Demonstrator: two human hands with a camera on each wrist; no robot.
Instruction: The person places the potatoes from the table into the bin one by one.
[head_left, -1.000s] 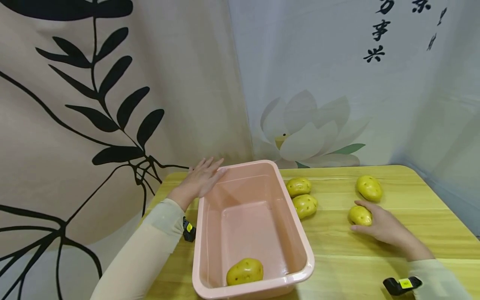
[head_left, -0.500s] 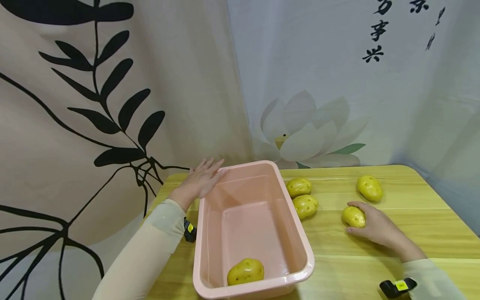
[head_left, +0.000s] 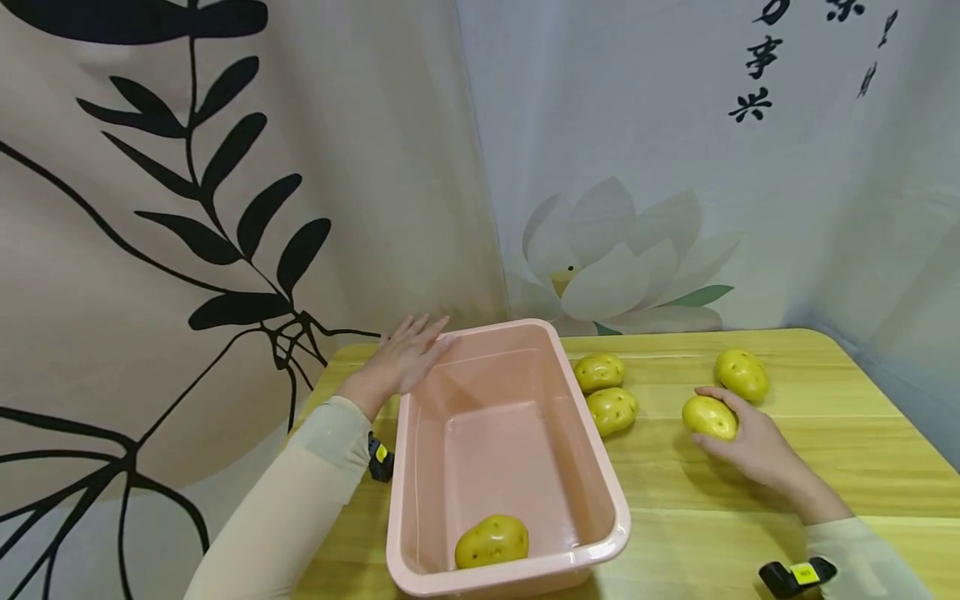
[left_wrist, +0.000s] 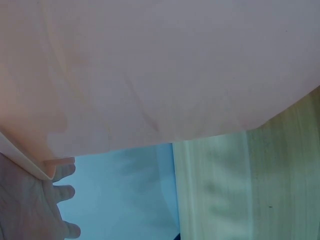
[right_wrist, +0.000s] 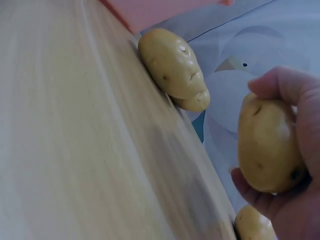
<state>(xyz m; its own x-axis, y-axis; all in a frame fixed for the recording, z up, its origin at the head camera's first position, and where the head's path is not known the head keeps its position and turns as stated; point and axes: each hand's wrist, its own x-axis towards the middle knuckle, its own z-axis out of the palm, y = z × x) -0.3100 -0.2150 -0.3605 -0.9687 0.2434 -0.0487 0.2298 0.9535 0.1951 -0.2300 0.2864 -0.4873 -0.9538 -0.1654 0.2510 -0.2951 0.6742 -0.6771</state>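
A potato (head_left: 710,417) is gripped between the thumb and fingers of my right hand (head_left: 759,448). The right wrist view shows this potato (right_wrist: 270,145) raised off the table. On the far left corner of a pink plastic basin (head_left: 609,500) rests my left hand (head_left: 401,362), its fingers extended. The left wrist view has the basin's outer wall (left_wrist: 150,75) above the fingers (left_wrist: 64,194). Inside the basin, at its near end, lies one potato (head_left: 491,542). Another potato (head_left: 742,375) sits on the table just behind my right hand.
Two potatoes, one farther back (head_left: 598,372) and one nearer (head_left: 612,412), lie against the basin's right side. Everything stands on a yellow wood-grain table (head_left: 690,542). Behind its back edge hangs a printed curtain (head_left: 637,125).
My right hand has moved slightly left and lifted the potato it holds off the table. My left hand and the basin have stayed in place.
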